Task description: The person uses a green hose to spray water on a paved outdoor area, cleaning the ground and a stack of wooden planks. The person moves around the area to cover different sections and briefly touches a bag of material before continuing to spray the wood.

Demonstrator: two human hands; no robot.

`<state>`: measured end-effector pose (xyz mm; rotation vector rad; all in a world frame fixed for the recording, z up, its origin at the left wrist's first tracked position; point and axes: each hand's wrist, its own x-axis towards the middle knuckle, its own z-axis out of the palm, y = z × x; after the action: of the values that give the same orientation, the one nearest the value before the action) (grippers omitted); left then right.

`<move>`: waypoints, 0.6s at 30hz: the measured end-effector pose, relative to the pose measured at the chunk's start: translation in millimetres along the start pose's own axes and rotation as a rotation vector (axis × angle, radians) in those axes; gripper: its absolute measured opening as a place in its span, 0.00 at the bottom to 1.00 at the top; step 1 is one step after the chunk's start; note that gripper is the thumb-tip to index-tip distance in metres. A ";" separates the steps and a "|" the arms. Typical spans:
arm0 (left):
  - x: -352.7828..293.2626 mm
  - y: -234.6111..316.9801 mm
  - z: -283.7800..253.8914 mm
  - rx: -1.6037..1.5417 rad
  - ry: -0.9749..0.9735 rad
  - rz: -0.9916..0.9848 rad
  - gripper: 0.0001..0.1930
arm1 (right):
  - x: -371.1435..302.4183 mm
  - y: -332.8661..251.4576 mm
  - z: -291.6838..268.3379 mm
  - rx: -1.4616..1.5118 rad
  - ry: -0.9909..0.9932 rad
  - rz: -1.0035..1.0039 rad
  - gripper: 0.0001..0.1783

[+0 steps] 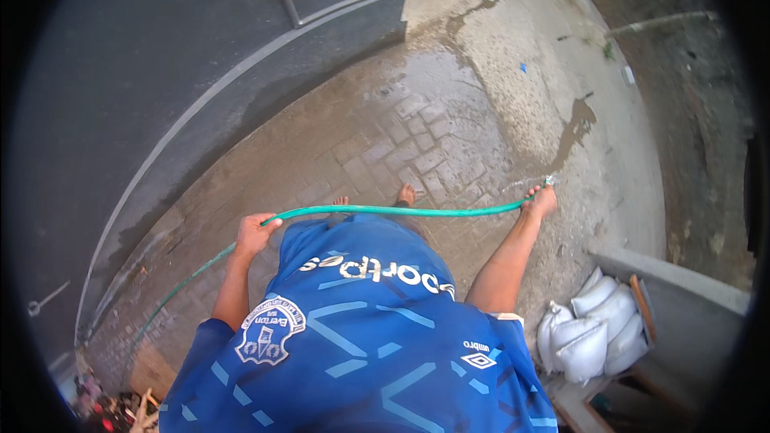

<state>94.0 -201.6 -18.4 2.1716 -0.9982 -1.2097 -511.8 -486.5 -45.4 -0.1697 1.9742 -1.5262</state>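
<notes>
A green garden hose point(401, 210) stretches across in front of my body from one hand to the other. My left hand point(257, 232) is closed round it, and from there the hose trails down to the ground at the lower left. Out to the right, my right hand point(541, 201) grips the hose close to its end. A little water point(552, 180) shows at that end, by my fingers. Below the hose lies wet brick paving point(417, 140), with my bare feet point(407, 194) on it.
A dark grey wall point(176, 56) with a pale band runs along the left. Several white sacks point(589, 329) are piled beside a low concrete wall point(682, 277) at the lower right. A blue scrap point(523, 68) lies on the concrete ahead. Mixed clutter point(112, 413) sits at the lower left.
</notes>
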 end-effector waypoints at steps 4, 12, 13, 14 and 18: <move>-22.2 15.5 20.8 0.063 0.102 -0.138 0.16 | 3.1 -21.0 100.7 -0.089 -0.277 -0.014 0.10; -78.2 17.4 77.3 0.015 0.307 -0.280 0.18 | -8.8 -35.7 248.2 -0.133 -0.662 -0.023 0.11; -79.8 19.8 79.2 -0.001 0.329 -0.285 0.18 | -10.0 -35.1 254.0 -0.136 -0.688 -0.035 0.11; -82.3 21.5 79.6 -0.014 0.348 -0.288 0.18 | -13.5 -31.8 257.9 -0.152 -0.702 -0.037 0.11; -79.3 33.5 71.6 -0.132 0.302 -0.357 0.17 | -34.9 -15.2 255.8 -0.221 -0.725 -0.044 0.11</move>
<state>-7.8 -164.5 9.8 2.3967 -0.4069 -1.0154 -348.5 -686.9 -51.3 -0.7483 1.5356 -1.0496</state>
